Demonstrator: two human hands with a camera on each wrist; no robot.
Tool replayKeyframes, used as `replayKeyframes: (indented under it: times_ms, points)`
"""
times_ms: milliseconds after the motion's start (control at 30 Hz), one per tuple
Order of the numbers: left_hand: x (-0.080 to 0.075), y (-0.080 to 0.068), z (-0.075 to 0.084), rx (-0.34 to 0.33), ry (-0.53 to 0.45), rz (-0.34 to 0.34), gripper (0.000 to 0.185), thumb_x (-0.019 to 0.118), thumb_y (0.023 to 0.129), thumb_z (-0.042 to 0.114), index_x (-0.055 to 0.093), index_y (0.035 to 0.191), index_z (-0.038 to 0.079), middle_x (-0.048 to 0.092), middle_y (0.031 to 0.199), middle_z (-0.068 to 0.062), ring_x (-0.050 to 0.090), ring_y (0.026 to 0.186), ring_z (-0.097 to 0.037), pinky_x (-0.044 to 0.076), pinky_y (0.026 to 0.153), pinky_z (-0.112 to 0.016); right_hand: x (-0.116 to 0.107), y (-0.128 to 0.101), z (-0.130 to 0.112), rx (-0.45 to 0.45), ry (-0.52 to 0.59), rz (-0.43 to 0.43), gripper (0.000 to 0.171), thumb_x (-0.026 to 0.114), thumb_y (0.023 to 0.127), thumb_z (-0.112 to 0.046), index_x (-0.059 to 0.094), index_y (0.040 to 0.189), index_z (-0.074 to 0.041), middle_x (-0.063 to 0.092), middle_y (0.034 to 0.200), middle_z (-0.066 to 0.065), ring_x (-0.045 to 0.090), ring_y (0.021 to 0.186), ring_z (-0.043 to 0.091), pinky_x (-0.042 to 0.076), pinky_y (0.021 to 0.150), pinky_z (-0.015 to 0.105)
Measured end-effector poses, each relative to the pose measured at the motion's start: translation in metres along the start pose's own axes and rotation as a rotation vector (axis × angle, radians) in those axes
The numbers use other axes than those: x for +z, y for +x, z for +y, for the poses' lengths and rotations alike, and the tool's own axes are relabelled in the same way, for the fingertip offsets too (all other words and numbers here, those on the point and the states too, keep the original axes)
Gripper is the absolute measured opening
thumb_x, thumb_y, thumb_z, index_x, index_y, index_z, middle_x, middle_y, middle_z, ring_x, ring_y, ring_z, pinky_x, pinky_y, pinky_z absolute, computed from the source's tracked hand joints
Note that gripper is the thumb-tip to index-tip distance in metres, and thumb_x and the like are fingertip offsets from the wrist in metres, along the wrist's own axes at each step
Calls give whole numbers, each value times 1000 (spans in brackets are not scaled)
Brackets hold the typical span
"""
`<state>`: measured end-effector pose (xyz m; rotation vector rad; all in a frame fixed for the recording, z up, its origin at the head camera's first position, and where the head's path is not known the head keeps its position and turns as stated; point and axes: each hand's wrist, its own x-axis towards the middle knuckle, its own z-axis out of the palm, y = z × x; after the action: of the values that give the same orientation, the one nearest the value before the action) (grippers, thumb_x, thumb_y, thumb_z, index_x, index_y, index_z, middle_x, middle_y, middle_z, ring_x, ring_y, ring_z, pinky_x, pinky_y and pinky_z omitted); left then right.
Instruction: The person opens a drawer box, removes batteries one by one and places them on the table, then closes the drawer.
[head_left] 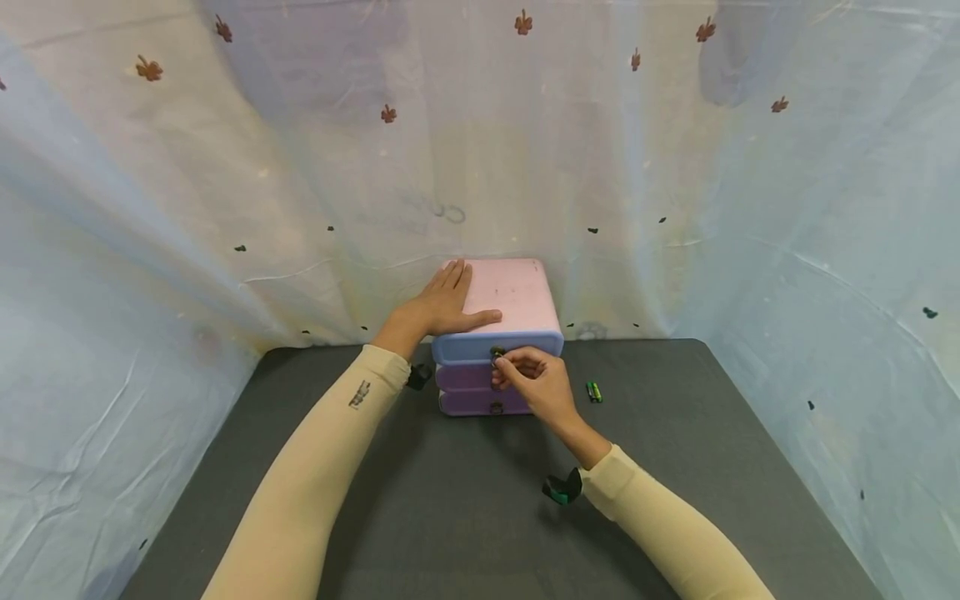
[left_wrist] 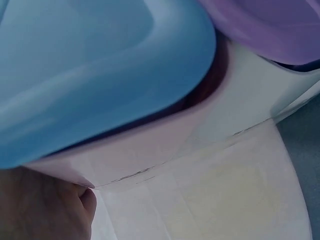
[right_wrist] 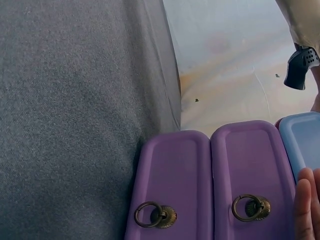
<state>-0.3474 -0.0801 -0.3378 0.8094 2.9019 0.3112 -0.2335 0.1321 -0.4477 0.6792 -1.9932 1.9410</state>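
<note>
A small chest of drawers with a pink top stands at the back of the table. Its top drawer has a blue front, and two drawers below are purple. My left hand lies flat on the left part of the top, fingers straight and thumb spread. With thumb and fingers my right hand pinches the ring pull of the blue drawer. Seen from the left wrist, a narrow dark gap separates the blue front from the pink body. Brass ring pulls hang on both purple fronts.
Small green batteries lie on the dark grey table to the right of the chest. A pale patterned curtain hangs close behind and along both sides. Dark straps sit at the wrists.
</note>
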Motion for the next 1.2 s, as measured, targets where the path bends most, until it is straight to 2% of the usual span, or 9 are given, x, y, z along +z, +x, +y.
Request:
replayKeyframes:
  times_ms: [167, 400, 700, 933, 1100, 1200]
  points:
    - [-4, -5, 4, 5, -13, 1, 121, 41, 97, 85, -5, 170, 0, -11, 178, -21, -13, 166, -33, -8, 134, -43, 0, 1, -1, 9, 6, 11, 8, 73, 102, -2, 79, 103, 3, 79, 89, 23, 78, 77, 38, 66, 71, 52]
    - [-1, 3, 1, -24, -1, -21, 118, 41, 98, 83, -9, 171, 4, -14, 179, -18, -15, 166, -31, -11, 134, -41, 0, 2, 0, 3, -2, 12, 8, 74, 102, -3, 79, 103, 3, 79, 89, 23, 78, 76, 38, 65, 71, 54]
    - [0, 4, -2, -22, -17, -13, 118, 43, 99, 82, -9, 171, 4, -12, 179, -18, -13, 166, -32, -10, 134, -43, 0, 2, 1, -1, -7, 13, 8, 74, 102, -3, 79, 103, 4, 79, 89, 23, 78, 76, 35, 66, 71, 52]
    - [4, 9, -7, -15, -12, -11, 119, 44, 98, 83, -10, 170, 5, -16, 178, -17, -16, 165, -31, -8, 134, -43, 0, -1, 2, -3, -32, 8, 8, 74, 102, -4, 79, 104, 1, 80, 91, 20, 79, 77, 34, 67, 72, 40]
    - [6, 11, -9, -4, -11, -6, 119, 46, 98, 81, -10, 170, 4, -16, 178, -17, -17, 165, -30, -9, 134, -43, 0, -5, 4, 8, -57, 4, 9, 74, 102, -6, 79, 106, 1, 80, 92, 18, 79, 80, 33, 67, 73, 38]
    - [3, 6, -5, 5, -18, -3, 118, 46, 100, 80, -8, 170, 3, -15, 178, -18, -17, 165, -31, -10, 134, -43, 0, -8, 3, 12, -67, 4, 10, 74, 102, -5, 78, 107, 3, 80, 94, 20, 79, 81, 33, 67, 74, 37]
